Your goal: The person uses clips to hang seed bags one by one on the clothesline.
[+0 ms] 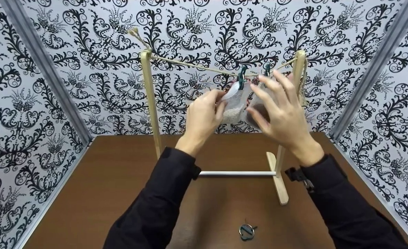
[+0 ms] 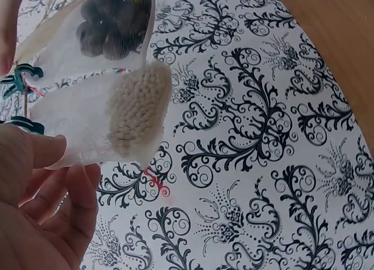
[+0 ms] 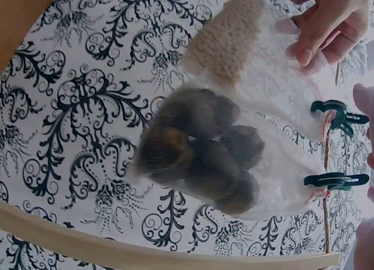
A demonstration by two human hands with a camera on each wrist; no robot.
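Note:
My left hand (image 1: 202,116) pinches the upper edge of a white mesh bag (image 2: 82,124), its thumb and fingers curled on the fabric. Pale bean-like pieces (image 2: 140,109) fill the bottom of that bag. Beside it hangs a second mesh bag (image 3: 274,165) holding several dark, rounded pieces (image 3: 210,147). Two dark green clips (image 1: 241,79) (image 3: 336,181) fasten the bags to a rope (image 1: 197,65). My right hand (image 1: 283,114) is raised by the dark-filled bag with its fingers spread and extended, gripping nothing; in the right wrist view only fingertips show at the right edge.
Wooden posts (image 1: 149,100) (image 1: 299,69) carry the sagging rope. A white crossbar (image 1: 237,173) runs low to a wooden foot (image 1: 281,188). On the brown table (image 1: 114,193), near the front, lies a metal ring with a green clip (image 1: 247,232). Patterned walls (image 1: 114,20) surround the table.

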